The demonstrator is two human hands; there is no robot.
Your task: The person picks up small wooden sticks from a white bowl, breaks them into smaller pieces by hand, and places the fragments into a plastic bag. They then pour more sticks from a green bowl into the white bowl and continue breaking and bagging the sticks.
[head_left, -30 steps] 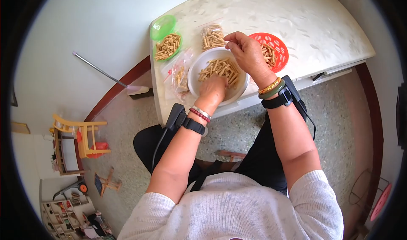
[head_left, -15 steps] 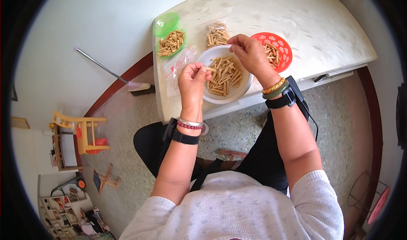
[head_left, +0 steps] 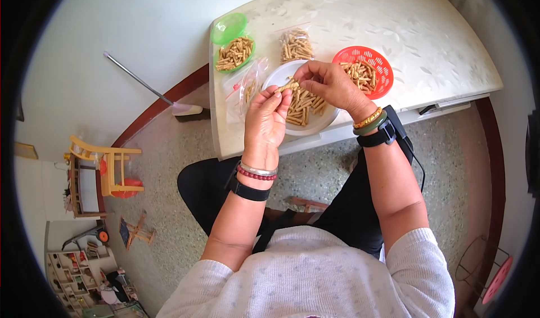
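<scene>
My left hand (head_left: 269, 111) is closed, pinching a short tan snack stick (head_left: 289, 86) between thumb and fingers over the white bowl (head_left: 274, 77). My right hand (head_left: 333, 87) is closed too, its thumb and index finger meeting at the far end of that stick. Beneath both hands, the bowl holds a heap of similar snack sticks (head_left: 306, 105), partly hidden by my fingers. A clear plastic bag (head_left: 252, 84) with some sticks inside lies left of the bowl. Just right of my right hand stands a red slotted basket (head_left: 384, 73) with more sticks.
Behind the bowl lies a filled clear zip bag (head_left: 296, 45). A green container (head_left: 230, 29) of sticks sits at the table's (head_left: 394, 31) left edge. A broom (head_left: 185, 109) leans against the wall, and a wooden chair (head_left: 120, 172) stands on the floor further left.
My right hand has come down and left to meet the stick in my left hand. My left hand has shifted right. The whole view has shifted slightly.
</scene>
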